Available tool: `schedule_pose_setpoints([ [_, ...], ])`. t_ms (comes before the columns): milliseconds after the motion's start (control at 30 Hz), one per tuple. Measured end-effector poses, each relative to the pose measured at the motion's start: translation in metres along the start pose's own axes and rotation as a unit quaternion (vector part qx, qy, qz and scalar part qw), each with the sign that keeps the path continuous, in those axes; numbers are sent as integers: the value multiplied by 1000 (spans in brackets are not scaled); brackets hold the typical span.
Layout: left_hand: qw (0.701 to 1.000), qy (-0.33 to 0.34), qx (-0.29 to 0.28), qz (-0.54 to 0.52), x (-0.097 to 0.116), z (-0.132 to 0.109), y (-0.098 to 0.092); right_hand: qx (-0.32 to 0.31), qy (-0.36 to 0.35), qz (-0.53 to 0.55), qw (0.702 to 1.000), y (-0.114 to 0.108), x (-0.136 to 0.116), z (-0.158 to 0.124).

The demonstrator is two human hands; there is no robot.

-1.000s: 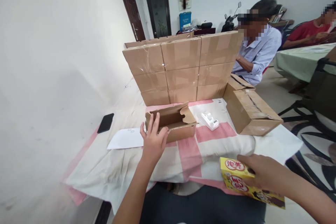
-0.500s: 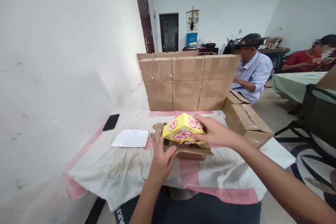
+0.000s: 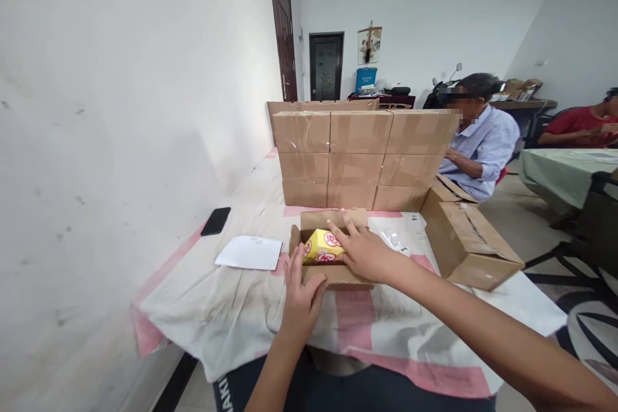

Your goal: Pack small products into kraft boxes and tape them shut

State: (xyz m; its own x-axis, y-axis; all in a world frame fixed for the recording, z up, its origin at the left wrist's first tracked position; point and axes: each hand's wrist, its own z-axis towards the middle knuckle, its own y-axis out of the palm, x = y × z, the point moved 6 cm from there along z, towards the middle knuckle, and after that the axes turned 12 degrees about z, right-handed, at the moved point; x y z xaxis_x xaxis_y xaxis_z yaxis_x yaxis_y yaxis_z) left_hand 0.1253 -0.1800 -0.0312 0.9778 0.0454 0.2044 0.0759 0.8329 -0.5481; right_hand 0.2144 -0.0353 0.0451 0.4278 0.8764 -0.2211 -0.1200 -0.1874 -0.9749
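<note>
An open cardboard box point(image 3: 350, 277) lies on the cloth in front of me, its far flap raised. Inside it sits a yellow packet box point(image 3: 318, 246) with red and white lettering, tilted a little, its right part covered by a hand. My left hand point(image 3: 300, 290) grips the near left corner of the cardboard box, thumb over the front flap and fingers along the left side. My right hand point(image 3: 364, 250) lies over the right part of the yellow box with its fingers spread, some reaching to the far flap.
Stacked closed cartons point(image 3: 360, 158) form a wall behind the box. More cartons point(image 3: 473, 241) stand at the right. On the left lie a white paper point(image 3: 250, 252) and a black phone point(image 3: 215, 221). A small white item point(image 3: 394, 241) lies right of the box. Beyond sits a person point(image 3: 487, 135).
The yellow box has gone down into the cardboard box. My right hand has let go its grip and spread over it. The far flap now stands up. The view has shifted slightly left.
</note>
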Motion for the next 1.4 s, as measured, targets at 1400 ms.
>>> schedule_pose_setpoints([
  [1400, 989, 72, -40, 120, -16, -46, -17, 132, -285, 70, 947, 12, 43, -5],
])
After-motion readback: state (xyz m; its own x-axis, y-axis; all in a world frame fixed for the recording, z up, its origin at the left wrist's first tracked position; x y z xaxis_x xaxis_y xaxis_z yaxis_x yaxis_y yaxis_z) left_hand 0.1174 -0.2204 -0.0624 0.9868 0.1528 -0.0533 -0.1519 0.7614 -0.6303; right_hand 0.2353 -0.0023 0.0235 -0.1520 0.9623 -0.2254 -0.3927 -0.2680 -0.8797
